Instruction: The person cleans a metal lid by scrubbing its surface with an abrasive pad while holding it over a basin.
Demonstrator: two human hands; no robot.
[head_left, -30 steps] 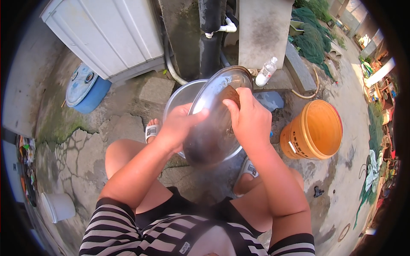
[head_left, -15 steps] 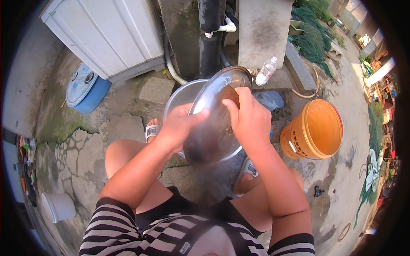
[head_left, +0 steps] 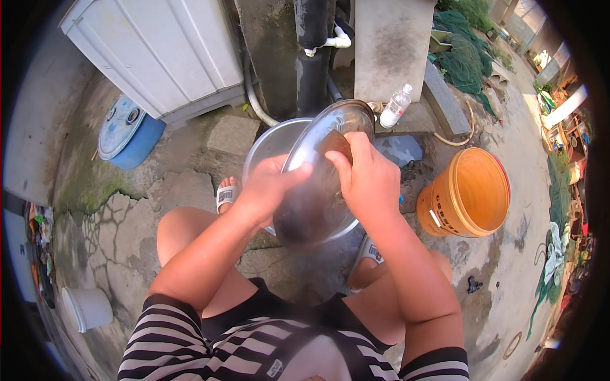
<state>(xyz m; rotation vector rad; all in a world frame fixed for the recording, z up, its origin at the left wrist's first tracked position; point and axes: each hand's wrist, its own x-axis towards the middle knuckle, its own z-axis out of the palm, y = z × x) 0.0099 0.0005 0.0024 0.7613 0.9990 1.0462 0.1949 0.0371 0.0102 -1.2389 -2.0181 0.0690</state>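
Observation:
My left hand (head_left: 273, 187) grips the left edge of a round, shiny metal pot lid (head_left: 309, 190), thumb on its face. The lid is tilted over a pale basin (head_left: 262, 147), which stands on the ground between my feet and is partly hidden behind it. In my right hand (head_left: 372, 178) is a flat brown scouring pad (head_left: 335, 147), pinched between thumb and fingers and pressed against the upper right of the lid. The near part of the lid looks dark and blurred.
An orange bucket (head_left: 438, 193) stands to the right. Beyond the basin are a clear plastic bottle (head_left: 397, 106), a black pipe (head_left: 312, 82) and a white ribbed cabinet (head_left: 159, 57). At the left are a blue drum (head_left: 133, 140) and a white bucket (head_left: 92, 308).
My right hand has shifted slightly left with the scouring pad across the lid. My left hand and the lid have hardly moved.

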